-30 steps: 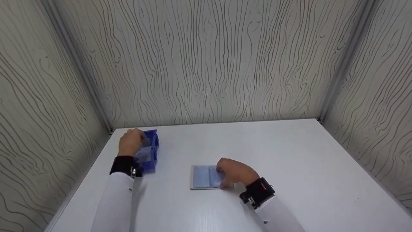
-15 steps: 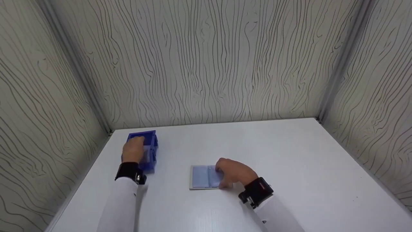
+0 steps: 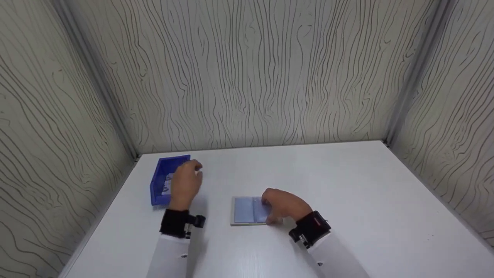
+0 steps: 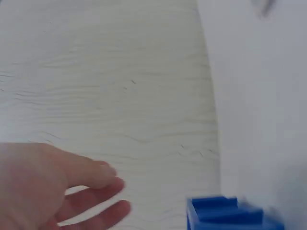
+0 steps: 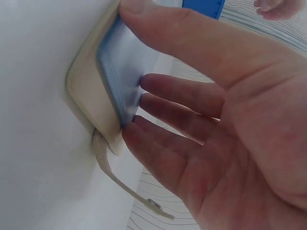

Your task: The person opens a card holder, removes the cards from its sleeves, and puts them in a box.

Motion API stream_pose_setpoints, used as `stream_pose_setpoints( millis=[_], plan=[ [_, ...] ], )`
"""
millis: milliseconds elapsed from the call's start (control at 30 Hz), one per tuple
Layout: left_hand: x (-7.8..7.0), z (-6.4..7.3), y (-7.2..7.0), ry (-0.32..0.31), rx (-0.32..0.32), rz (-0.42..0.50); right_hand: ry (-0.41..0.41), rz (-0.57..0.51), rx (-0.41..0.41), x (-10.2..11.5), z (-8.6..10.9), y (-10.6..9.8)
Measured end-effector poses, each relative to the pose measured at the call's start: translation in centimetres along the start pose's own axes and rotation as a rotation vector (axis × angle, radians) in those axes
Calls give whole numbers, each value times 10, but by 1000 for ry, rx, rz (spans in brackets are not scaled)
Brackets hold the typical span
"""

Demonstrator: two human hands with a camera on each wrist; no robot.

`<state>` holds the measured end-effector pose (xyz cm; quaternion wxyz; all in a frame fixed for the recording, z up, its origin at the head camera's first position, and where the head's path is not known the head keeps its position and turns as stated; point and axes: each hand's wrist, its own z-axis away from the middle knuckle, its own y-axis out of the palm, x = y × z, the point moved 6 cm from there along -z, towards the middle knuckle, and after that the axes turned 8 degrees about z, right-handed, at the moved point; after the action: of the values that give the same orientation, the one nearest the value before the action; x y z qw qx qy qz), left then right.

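Note:
A card holder [image 3: 243, 210] with a cream cover and bluish clear plastic sleeves lies open on the table. My right hand [image 3: 287, 204] holds its right half, the thumb at the near edge and the fingertips against the sleeves. In the right wrist view, a thin strap [image 5: 129, 189] with a metal snap sticks out from the cover. My left hand [image 3: 186, 185] is raised over the right side of a blue plastic bin [image 3: 156, 191], fingers loosely bent and nothing visible between them. Whitish pieces with dark printed marks [image 3: 166, 185] lie in the bin, partly hidden by that hand.
The white tabletop [image 3: 347, 177] runs back to a wood-grain panel [image 3: 251, 77], with similar panels at left [image 3: 46, 135] and right [image 3: 455, 116]. Each wrist wears a black camera band.
My left hand has come out of the bin and moved to the right. The grey-white piece at its fingers a second ago is no longer seen there. My right hand stays on the card holder.

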<state>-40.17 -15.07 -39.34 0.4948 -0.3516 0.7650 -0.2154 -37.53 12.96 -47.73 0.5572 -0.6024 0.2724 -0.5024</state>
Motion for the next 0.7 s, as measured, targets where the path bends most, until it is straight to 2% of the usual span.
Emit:
stream_pose_setpoints(
  millis=[133,200,267,333,433,700],
  plan=[
    [-32,22,45,-9,312,54,12,15,-3,0,1,2],
    [-39,34,69,14,452,38,3,23,-10,2,1,5],
    [-41,42,90,29,543,13,-10,28,-17,3,0,5],
    [-39,47,105,30,585,-12,-22,42,-17,4,0,5],
    [-33,51,117,2,595,-13,-31,58,-19,5,2,5],
    [-28,50,122,3,587,20,-46,97,-31,8,4,-1]
  ],
)
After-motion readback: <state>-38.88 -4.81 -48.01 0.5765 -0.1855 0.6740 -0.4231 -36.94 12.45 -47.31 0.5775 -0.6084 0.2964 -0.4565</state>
